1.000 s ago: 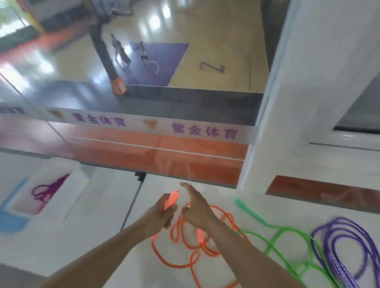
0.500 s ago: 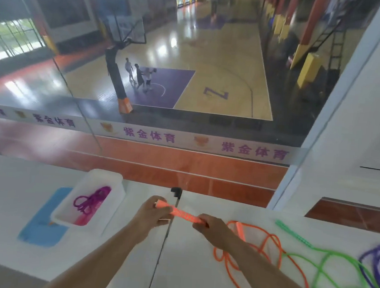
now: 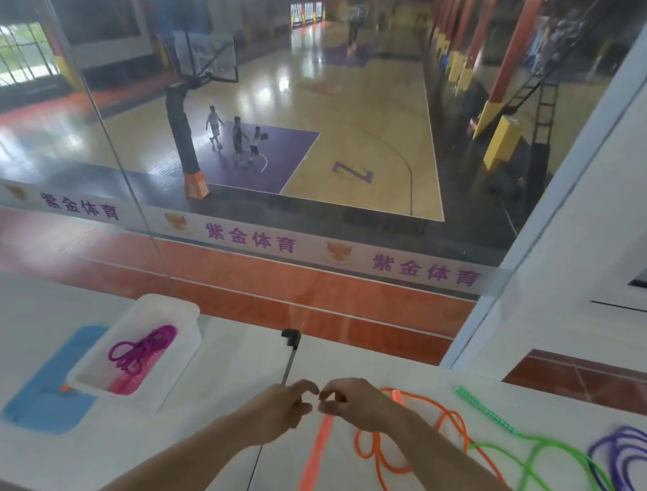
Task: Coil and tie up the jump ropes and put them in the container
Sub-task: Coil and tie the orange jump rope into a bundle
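An orange jump rope (image 3: 451, 422) lies in loose loops on the white counter, right of my hands. One of its orange handles (image 3: 315, 454) points down toward me from my right hand (image 3: 363, 403), which pinches its top end. My left hand (image 3: 282, 408) is curled right beside it, fingertips almost meeting the right's; a grip there is unclear. A second orange handle (image 3: 398, 396) peeks out behind my right hand. The white container (image 3: 170, 307) stands at the left with a coiled magenta rope (image 3: 139, 351) inside.
A green rope (image 3: 530, 455) and a purple rope (image 3: 630, 459) sprawl at the right. A blue mat (image 3: 46, 401) lies under the container. A glass wall with a black clamp (image 3: 290, 337) bounds the counter's far edge, and a white pillar (image 3: 586, 227) rises at the right.
The orange handle was held level between both hands; it now points down from my right hand. Both hands have drawn close together. The view has tilted up.
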### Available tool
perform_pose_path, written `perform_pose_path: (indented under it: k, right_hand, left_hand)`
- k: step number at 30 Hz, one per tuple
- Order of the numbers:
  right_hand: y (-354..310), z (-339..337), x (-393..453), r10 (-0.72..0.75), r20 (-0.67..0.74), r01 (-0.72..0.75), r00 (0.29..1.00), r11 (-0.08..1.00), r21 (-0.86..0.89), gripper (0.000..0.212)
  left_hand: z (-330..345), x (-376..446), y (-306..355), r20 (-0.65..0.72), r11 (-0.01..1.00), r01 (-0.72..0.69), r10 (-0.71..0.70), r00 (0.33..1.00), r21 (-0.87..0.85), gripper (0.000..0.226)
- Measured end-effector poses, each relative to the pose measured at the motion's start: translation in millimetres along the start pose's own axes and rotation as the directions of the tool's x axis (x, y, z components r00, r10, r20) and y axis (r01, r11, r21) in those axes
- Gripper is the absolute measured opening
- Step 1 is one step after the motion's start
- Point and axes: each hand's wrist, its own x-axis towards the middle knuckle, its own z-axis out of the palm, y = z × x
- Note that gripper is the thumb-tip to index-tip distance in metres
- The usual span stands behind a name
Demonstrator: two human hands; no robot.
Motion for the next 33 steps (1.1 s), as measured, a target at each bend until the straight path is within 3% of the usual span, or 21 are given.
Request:
perform_pose_path:
  k: [1,3,5,6,7,10,12,15,18,21,23,26,30,33]
  right_hand:
    - [6.2,-2.7,-2.7,0.015,-0.018,-0.014,1.000,1.000,0.022,0.027]
    - [17.8,-8.4,-8.1,0.028,-0.046,-0.024,0.999,0.996,0.080,0.021]
    - [20.4,-13.1,-11.8,0.011,-0.069,-0.001,0.998,0.990,0.139,0.016]
    - [17.9,-14.8,-12.7,-0.005,-0.082,0.019,0.997,0.985,0.172,0.014]
    - [13.9,-16.6,-12.9,-0.017,-0.095,0.037,0.995,0.977,0.212,0.014]
    - [5.7,-22.4,-13.1,-0.022,-0.149,0.066,0.989,0.953,0.296,0.017]
    - [14.6,-28.9,-15.6,-0.008,-0.174,0.058,0.985,0.956,0.286,0.019]
    - [48.3,-41.6,-27.9,0.054,-0.149,-0.025,0.987,0.981,0.193,0.017]
    - [85.2,-48.2,-44.4,0.152,-0.171,-0.124,0.973,0.978,0.165,0.027]
    - [98.7,-41.6,-51.3,0.244,-0.193,-0.190,0.951,0.947,0.258,0.027]
    - [91.9,-29.9,-48.8,0.295,-0.182,-0.192,0.938,0.880,0.435,0.033]
    - [69.4,-4.0,-34.3,0.356,-0.156,-0.151,0.921,0.698,0.700,0.035]
    - [30.7,29.8,-15.8,0.326,-0.091,-0.099,0.941,0.524,0.846,0.027]
    - [9.7,41.2,-11.5,0.276,-0.090,-0.082,0.957,0.556,0.827,0.023]
  left_hand:
    - [1.3,1.5,-4.2,0.015,1.000,-0.016,0.016,1.000,-0.012,0.029]
    - [9.4,6.1,-11.0,0.006,0.992,0.085,-0.085,0.996,-0.091,0.043]
    - [15.4,6.9,-8.0,0.120,0.968,0.106,-0.080,0.990,-0.228,0.073]
    - [20.8,8.5,-0.7,0.159,0.950,0.129,-0.086,0.983,-0.284,0.077]
    - [23.7,11.5,11.1,0.194,0.925,0.143,-0.077,0.978,-0.352,0.068]
    - [34.1,22.9,31.1,0.077,0.840,0.168,-0.150,0.986,-0.515,0.012]
    - [29.2,24.5,26.7,0.062,0.797,0.190,-0.190,0.980,-0.573,0.009]
    - [12.1,18.1,0.4,0.116,0.601,0.247,-0.247,0.962,-0.760,0.015]
    - [-4.4,9.2,-39.2,0.023,0.424,0.187,-0.363,0.931,-0.886,0.025]
    - [-5.3,5.9,-64.5,0.035,0.163,0.126,-0.470,0.882,-0.979,0.037]
    - [1.1,5.1,-63.6,0.088,0.081,0.145,-0.487,0.869,-0.986,0.035]
    - [18.8,14.3,-46.6,0.131,0.024,0.163,-0.490,0.862,-0.986,0.022]
    - [37.8,28.2,-13.3,0.190,-0.026,0.205,-0.501,0.844,-0.978,0.015]
    - [47.8,30.9,8.4,0.205,0.050,0.260,-0.478,0.854,-0.964,0.024]
